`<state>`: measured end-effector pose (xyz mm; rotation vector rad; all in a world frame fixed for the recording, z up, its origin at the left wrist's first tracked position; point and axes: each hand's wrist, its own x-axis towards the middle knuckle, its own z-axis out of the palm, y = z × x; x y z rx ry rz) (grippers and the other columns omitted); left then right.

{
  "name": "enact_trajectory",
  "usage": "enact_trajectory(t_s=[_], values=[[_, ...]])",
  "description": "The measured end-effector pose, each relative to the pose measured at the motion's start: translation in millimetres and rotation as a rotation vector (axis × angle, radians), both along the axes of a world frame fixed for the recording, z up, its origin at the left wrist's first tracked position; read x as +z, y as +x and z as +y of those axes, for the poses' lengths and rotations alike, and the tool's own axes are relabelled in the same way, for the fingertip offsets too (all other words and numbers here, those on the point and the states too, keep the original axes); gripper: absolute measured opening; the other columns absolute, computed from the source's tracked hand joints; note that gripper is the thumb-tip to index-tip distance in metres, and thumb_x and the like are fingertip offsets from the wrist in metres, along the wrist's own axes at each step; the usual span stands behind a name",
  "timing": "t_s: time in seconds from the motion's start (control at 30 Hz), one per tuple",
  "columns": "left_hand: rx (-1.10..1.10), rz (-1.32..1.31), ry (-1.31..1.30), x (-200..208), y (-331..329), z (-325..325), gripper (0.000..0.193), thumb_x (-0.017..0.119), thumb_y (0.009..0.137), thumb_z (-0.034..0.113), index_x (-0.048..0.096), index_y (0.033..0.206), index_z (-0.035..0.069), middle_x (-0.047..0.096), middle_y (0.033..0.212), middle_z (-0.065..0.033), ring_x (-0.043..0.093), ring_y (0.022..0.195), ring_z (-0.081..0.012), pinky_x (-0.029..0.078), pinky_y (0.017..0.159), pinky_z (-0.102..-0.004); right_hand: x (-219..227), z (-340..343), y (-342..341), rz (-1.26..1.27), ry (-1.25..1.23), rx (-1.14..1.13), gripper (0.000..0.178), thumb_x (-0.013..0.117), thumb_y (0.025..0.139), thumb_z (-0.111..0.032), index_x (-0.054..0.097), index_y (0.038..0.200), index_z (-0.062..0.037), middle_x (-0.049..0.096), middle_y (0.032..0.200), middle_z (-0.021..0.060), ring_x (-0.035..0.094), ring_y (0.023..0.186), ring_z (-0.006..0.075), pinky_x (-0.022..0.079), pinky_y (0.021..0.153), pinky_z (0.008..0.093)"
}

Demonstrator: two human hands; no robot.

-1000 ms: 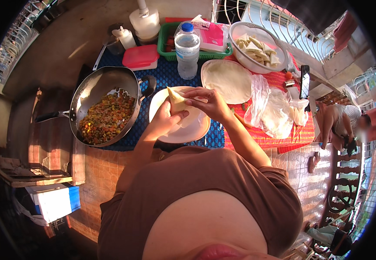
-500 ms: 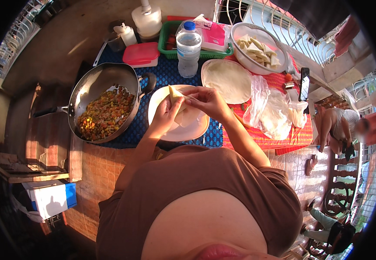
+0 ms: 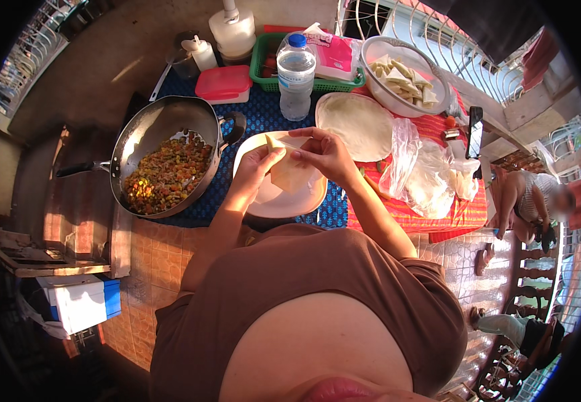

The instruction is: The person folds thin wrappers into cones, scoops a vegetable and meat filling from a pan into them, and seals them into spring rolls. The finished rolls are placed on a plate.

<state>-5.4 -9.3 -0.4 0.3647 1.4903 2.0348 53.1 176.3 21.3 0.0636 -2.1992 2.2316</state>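
Note:
Over a pale oval plate (image 3: 259,208) I hold a thin dough wrapper (image 3: 292,177) with both hands. One end of it is folded to a point, which sticks up above my left thumb. My left hand (image 3: 258,167) pinches this folded end. My right hand (image 3: 325,155) grips the wrapper's upper right side between thumb and fingers. On the left, a deep pan (image 3: 144,124) holds diced vegetable filling (image 3: 173,167). More flat round wrappers (image 3: 354,127) lie on a plate behind my right hand. Folded triangular pastries (image 3: 404,79) fill a white bowl (image 3: 379,50) at the back right.
A water bottle (image 3: 296,84) stands before a green basket (image 3: 263,50). Left of it are a pink-lidded container (image 3: 223,84) and a white squeeze bottle (image 3: 203,55). Plastic bags (image 3: 431,181) and a phone (image 3: 472,130) lie right. People (image 3: 535,197) sit at the far right.
My right hand has drawn slightly away from my left, and more of the wrapper shows hanging flat between them. The whole view has shifted a little.

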Motion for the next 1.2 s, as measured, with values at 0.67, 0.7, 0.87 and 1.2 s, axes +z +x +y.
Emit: enact_trajectory(t_s=[0.67,0.7,0.87,1.2], values=[[0.055,0.021,0.042,9.5,-7.5,0.7,0.06,0.07,0.082,0.007,0.035,0.13,0.004,0.063,0.104,-0.0121,0.062,0.096,-0.0155,0.051,0.084,-0.0284,-14.0,6.9,-3.2,-0.14,-0.604,-0.066,0.038,0.053,0.095,-0.021,0.049,0.126,-0.0004,0.063,0.11,0.0155,0.063,0.096,0.0188,0.052,0.081,0.031],[0.064,0.008,0.056,16.2,-5.0,1.6,0.06,0.07,0.082,0.007,0.034,0.13,0.003,0.063,0.102,-0.012,0.062,0.093,-0.0154,0.051,0.081,-0.0282,-16.2,8.3,-3.3,-0.198,-0.854,-0.034,0.037,0.049,0.096,-0.022,0.048,0.127,0.0002,0.061,0.116,0.0163,0.062,0.1,0.0202,0.051,0.084,0.0323],[0.183,0.266,0.082,-2.3,-0.5,16.4,0.059,0.073,0.081,0.011,0.036,0.126,0.001,0.064,0.094,-0.0094,0.058,0.075,-0.0115,0.047,0.066,-0.024,-58.4,-14.7,4.5,-0.15,-0.817,0.049,0.036,0.047,0.092,-0.006,0.048,0.126,0.0019,0.058,0.12,0.0126,0.059,0.109,0.0217,0.047,0.095,0.0362],[0.303,1.195,-0.489,11.9,5.0,12.8,0.02,0.075,0.074,0.012,0.059,0.083,0.002,0.057,0.08,-0.009,0.059,0.073,-0.0254,0.048,0.066,-0.036,-41.5,-16.4,12.5,-0.137,-0.7,0.104,0.034,0.051,0.09,-0.001,0.049,0.123,0.005,0.059,0.119,0.012,0.059,0.109,0.0202,0.045,0.099,0.0345]])
